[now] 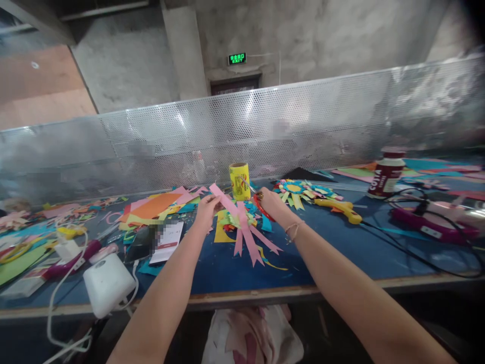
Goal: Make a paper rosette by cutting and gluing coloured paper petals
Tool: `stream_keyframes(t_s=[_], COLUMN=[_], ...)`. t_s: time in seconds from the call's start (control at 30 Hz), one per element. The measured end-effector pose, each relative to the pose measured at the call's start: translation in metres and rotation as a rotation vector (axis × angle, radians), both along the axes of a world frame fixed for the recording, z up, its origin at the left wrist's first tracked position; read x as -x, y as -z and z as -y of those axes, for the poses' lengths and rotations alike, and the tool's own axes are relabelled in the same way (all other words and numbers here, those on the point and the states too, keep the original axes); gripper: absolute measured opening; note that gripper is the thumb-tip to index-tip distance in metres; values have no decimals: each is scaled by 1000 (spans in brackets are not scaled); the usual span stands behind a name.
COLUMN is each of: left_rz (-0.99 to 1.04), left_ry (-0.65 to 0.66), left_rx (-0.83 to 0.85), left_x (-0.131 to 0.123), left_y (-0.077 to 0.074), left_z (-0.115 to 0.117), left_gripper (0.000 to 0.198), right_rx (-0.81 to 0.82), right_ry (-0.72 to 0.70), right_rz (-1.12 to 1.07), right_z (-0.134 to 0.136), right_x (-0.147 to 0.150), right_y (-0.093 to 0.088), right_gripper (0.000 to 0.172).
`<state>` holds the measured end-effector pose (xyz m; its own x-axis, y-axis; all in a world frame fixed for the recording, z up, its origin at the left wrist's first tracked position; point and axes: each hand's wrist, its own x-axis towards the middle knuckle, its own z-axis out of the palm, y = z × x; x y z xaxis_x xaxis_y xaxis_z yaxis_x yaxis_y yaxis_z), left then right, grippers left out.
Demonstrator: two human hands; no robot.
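My left hand pinches a strip of pink paper above the middle of the table. In my right hand is a pair of scissors with red handles; the blades point up and left, in front of a yellow roll. Whether the blades touch the paper I cannot tell. Between my hands lie pink paper ribbons with notched ends, beside a yellow paper piece and small coloured scraps. Paper rosettes in blue and yellow lie just past my right hand.
Right of my hands lies a yellow glue gun with a black cable. A brown bottle stands behind purple power strips. At left are a phone, a white charger, cables and paper sheets. A perforated metal screen bounds the back.
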<state>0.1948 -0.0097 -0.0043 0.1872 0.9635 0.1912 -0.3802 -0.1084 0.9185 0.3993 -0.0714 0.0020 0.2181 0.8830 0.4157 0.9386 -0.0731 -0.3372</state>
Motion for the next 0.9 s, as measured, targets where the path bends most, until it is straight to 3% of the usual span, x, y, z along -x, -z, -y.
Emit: stream_keyframes(t_s=[0.1, 0.3, 0.37, 0.43, 0.53, 0.67, 0.8, 0.9], left_rz=[-26, -83, -106, -147, -254, -387, -591, -684], left_ry=[-47, -100, -92, -90, -109, -176, -273, -275], left_rx=[36, 64, 73, 73, 32, -43, -224, -297], left_x=[1, 6, 6, 6, 6, 11, 18, 21], left_y=[3, 8, 9, 11, 15, 18, 20, 22], left_z=[-5, -9, -9, -10, -12, -19, -25, -26], left_gripper=[16, 19, 19, 19, 17, 20, 20, 20], right_rx=[135, 343, 316, 180, -5, -21, -111, -89], right_ry=[102, 186, 242, 288, 156, -150, -223, -233], right_rz=[48, 91, 113, 154, 136, -26, -82, -188], right_z=[1, 8, 11, 12, 6, -11, -25, -31], right_x=[-19, -44, -44, -38, -17, 15, 28, 25], right_y=[0, 7, 6, 5, 7, 22, 40, 47], right_gripper=[30, 23, 28, 35, 39, 35, 22, 15])
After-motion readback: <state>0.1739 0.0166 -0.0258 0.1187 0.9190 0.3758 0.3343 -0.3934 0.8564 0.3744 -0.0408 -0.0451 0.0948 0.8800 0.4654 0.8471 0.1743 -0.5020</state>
